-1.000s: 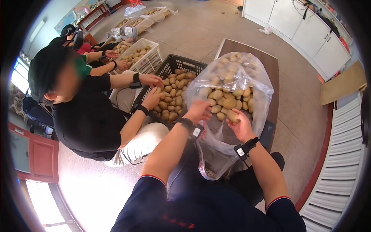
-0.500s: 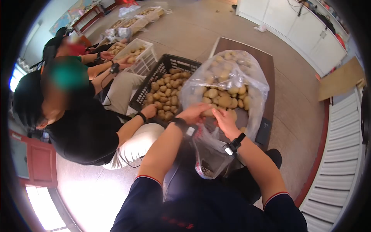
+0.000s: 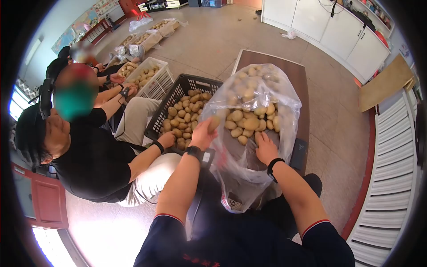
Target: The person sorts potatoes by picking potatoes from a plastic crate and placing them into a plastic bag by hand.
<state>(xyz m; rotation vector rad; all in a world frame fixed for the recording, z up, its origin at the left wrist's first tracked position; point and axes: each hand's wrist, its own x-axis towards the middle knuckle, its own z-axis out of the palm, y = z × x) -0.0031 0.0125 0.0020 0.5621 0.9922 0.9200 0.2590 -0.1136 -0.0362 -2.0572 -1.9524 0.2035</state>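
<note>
The left grip (image 3: 202, 136) is clasping a potato (image 3: 214, 123) beside the crate's edge (image 3: 202, 81); the right grip (image 3: 267, 149), uncurled, is resting by bagged potatoes (image 3: 250, 123), the desk's edge (image 3: 302, 81) running to its right, floor (image 3: 340, 129) stretching beyond.

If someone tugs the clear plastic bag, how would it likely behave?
The plastic bag would probably crumple rather than hold shape, as its thin film lies in folds. Its far end looks heavy with potatoes, so it may resist sliding, and loose, rounded ones could roll.

nothing can be read; the red lettering (image 3: 201, 260) on the dark shirt (image 3: 253, 238) is too blurred.
</note>
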